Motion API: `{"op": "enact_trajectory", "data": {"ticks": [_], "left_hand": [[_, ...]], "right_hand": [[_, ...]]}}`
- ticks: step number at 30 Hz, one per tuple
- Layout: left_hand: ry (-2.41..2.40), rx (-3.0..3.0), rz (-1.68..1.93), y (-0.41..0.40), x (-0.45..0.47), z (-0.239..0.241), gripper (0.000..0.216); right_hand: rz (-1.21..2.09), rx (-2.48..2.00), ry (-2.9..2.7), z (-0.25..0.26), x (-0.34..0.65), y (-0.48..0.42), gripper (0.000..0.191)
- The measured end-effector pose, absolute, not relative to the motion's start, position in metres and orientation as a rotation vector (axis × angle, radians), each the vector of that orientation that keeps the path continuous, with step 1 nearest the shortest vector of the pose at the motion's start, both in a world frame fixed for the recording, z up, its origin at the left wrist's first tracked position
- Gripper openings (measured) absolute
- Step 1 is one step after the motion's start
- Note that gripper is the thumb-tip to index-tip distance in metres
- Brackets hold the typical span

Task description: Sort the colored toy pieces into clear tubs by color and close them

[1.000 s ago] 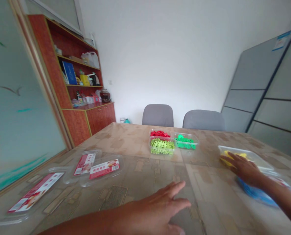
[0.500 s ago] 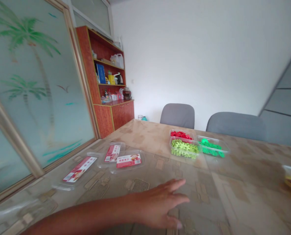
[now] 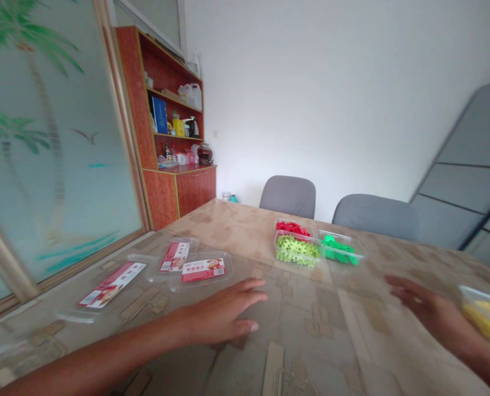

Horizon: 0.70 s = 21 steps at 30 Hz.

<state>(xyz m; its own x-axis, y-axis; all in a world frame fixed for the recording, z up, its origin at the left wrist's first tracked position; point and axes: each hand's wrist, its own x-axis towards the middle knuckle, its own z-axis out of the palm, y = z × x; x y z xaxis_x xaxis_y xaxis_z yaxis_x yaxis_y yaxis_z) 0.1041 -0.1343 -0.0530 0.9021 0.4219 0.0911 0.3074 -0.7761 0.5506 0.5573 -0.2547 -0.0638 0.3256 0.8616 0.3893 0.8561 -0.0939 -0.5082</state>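
Observation:
My left hand (image 3: 224, 311) is stretched over the near middle of the table, fingers apart and holding nothing. Just beyond it lie clear plastic lids with red and white labels, the closest being one lid (image 3: 203, 269). My right hand (image 3: 422, 302) reaches in from the right, slightly blurred, fingers extended with nothing in them. Beside it at the right edge stands a clear box of yellow pieces (image 3: 488, 319). Farther back, clear boxes hold lime-green pieces (image 3: 296, 251), red pieces (image 3: 293, 228) and green pieces (image 3: 339, 249).
Another labelled lid (image 3: 113, 285) lies at the left of the patterned table (image 3: 294, 308). Two grey chairs (image 3: 288, 197) stand behind the far edge. A red-brown cabinet (image 3: 162, 198) and a frosted glass door (image 3: 63, 165) are on the left.
My right hand has come into view from the right. My left hand has shifted left and a little up in the picture, while the view has turned slightly right.

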Motion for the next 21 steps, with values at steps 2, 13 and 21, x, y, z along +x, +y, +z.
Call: {"op": "enact_trajectory", "data": {"ticks": [2,13,21], "left_hand": [[0.550,2.497,0.336,-0.128,0.115,-0.055,0.054],[0.739,1.997,0.793,-0.058,0.208,-0.067,0.050],[0.849,1.679,0.843,-0.070,0.205,-0.072,0.041]], "right_hand": [[0.271,-1.830,-1.424,-0.068,0.522,-0.230,0.046],[0.518,-1.734,-1.109,-0.081,0.455,-0.131,0.039],[0.619,-1.692,-1.024,-0.080,0.436,-0.137,0.021]]}}
